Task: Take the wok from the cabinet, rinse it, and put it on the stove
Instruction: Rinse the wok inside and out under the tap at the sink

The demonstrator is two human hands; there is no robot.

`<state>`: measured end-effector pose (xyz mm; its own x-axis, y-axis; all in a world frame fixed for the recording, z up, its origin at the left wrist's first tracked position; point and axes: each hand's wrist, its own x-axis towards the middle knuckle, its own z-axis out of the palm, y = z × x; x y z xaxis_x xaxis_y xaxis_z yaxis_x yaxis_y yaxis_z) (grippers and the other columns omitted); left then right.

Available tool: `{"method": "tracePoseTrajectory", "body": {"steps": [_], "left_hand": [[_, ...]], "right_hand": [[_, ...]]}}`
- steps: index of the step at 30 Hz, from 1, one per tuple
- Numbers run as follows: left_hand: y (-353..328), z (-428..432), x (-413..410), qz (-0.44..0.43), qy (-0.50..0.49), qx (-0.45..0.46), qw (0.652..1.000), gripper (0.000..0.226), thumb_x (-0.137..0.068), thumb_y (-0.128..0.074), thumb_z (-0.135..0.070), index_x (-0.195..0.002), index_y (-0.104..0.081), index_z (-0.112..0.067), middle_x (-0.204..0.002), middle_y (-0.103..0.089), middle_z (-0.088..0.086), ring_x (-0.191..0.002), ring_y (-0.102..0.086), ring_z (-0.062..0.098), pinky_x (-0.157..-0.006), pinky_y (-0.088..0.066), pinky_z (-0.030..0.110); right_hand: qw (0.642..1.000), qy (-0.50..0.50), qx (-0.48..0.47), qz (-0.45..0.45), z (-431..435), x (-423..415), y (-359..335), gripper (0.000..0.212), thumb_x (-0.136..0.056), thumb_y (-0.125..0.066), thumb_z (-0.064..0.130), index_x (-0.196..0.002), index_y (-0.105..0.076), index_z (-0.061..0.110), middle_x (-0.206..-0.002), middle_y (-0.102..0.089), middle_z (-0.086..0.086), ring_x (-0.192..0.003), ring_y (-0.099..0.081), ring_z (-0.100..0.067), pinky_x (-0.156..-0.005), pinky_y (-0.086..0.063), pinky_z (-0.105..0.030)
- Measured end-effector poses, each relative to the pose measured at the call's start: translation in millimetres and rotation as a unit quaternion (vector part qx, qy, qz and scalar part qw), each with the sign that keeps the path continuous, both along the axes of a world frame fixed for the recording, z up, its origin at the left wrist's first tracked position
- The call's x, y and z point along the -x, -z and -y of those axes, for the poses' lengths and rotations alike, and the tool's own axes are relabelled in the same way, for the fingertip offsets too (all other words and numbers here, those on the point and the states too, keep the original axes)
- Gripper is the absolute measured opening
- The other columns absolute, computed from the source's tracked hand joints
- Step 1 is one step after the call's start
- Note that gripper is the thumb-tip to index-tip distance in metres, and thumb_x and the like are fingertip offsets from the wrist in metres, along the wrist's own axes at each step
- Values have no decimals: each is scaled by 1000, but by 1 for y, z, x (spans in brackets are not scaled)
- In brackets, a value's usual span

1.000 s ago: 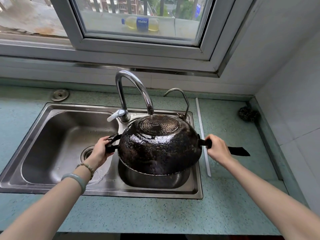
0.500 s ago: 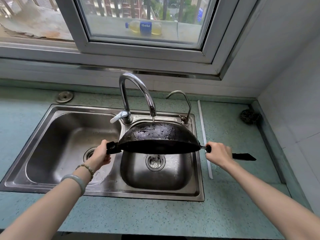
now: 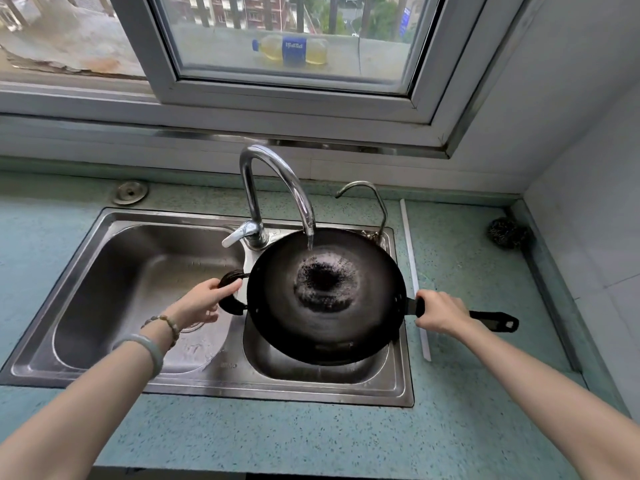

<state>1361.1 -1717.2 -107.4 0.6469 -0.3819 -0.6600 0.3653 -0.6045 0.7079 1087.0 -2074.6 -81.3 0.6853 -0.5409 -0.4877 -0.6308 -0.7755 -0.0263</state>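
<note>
The left hand (image 3: pixel 204 301) has its fingers (image 3: pixel 230 287) curled around the small loop handle (image 3: pixel 231 293) of the wok (image 3: pixel 325 296), and the right hand (image 3: pixel 441 315) is closed tight on the long handle (image 3: pixel 493 319). Held between them, the wok sits open side up over the right basin of the sink (image 3: pixel 145 384), near the desk's (image 3: pixel 311 438) back right corner. Water from the tap (image 3: pixel 277 178) falls onto its far inner wall.
</note>
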Motion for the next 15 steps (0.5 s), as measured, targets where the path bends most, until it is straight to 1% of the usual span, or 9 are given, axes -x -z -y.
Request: {"method": "tracePoseTrajectory", "body": {"steps": [2, 3, 5, 7, 8, 9, 11, 13, 15], "left_hand": [[2, 2, -10, 13, 25, -23, 999, 26, -87, -68, -27, -82, -48, -11, -62, -37, 1, -49, -31, 13, -36, -27, 17], [6, 1, -14, 30, 38, -43, 998, 25, -86, -69, -26, -80, -49, -11, -63, -40, 2, -50, -35, 14, -39, -29, 19], [10, 0, -23, 79, 41, -73, 993, 28, -84, -70, -32, -79, -52, -11, -68, -46, 5, -55, -41, 16, -45, -33, 23], [13, 3, -27, 122, 17, -89, 988, 29, -82, -70, -37, -85, -58, -11, -75, -51, 6, -64, -47, 18, -50, -38, 24], [14, 5, -29, 129, 8, -85, 988, 30, -82, -69, -38, -89, -59, -10, -76, -52, 6, -67, -48, 18, -51, -39, 24], [14, 8, -29, 125, -1, -75, 989, 29, -84, -68, -38, -92, -58, -11, -77, -53, 6, -69, -49, 19, -53, -41, 25], [13, 16, -28, 95, -28, -43, 994, 25, -88, -64, -34, -95, -53, -12, -80, -53, 6, -70, -54, 20, -56, -49, 28], [14, 24, -28, 79, -61, -23, 995, 26, -90, -62, -31, -100, -51, -10, -82, -53, 7, -65, -57, 20, -51, -55, 30], [17, 28, -29, 74, -85, -17, 993, 25, -92, -60, -28, -103, -54, -7, -83, -55, 8, -62, -57, 21, -52, -56, 33]], "right_hand": [[1000, -25, 10, -1, 3, -5, -4, 30, -67, -60, 16, -93, -47, 22, -70, -51, 5, -71, -54, -23, -52, -36, -30], [999, -38, 13, 3, 3, -7, -5, 31, -67, -62, 18, -93, -45, 22, -69, -51, 5, -69, -54, -23, -49, -34, -29], [999, -47, 11, 19, 4, -9, -2, 33, -66, -63, 21, -93, -45, 21, -71, -54, 4, -68, -55, -23, -49, -35, -29], [999, -42, -7, 30, 6, -11, 1, 33, -65, -65, 22, -92, -46, 21, -80, -57, 2, -73, -56, -23, -55, -40, -31], [998, -41, -19, 38, 7, -12, 2, 33, -65, -67, 22, -91, -47, 20, -85, -55, 1, -77, -55, -22, -59, -42, -32], [998, -43, -29, 47, 8, -14, 3, 34, -64, -68, 22, -90, -47, 20, -89, -52, 2, -81, -54, -22, -63, -43, -32], [996, -47, -42, 63, 11, -18, 4, 34, -64, -71, 24, -88, -48, 19, -93, -47, 2, -87, -53, -22, -67, -43, -32], [995, -51, -43, 74, 15, -21, 5, 33, -65, -70, 25, -92, -53, 18, -96, -49, -1, -93, -53, -23, -70, -43, -30], [995, -51, -47, 73, 18, -23, 4, 37, -66, -71, 25, -99, -59, 14, -101, -54, -3, -96, -54, -22, -74, -46, -30]]}}
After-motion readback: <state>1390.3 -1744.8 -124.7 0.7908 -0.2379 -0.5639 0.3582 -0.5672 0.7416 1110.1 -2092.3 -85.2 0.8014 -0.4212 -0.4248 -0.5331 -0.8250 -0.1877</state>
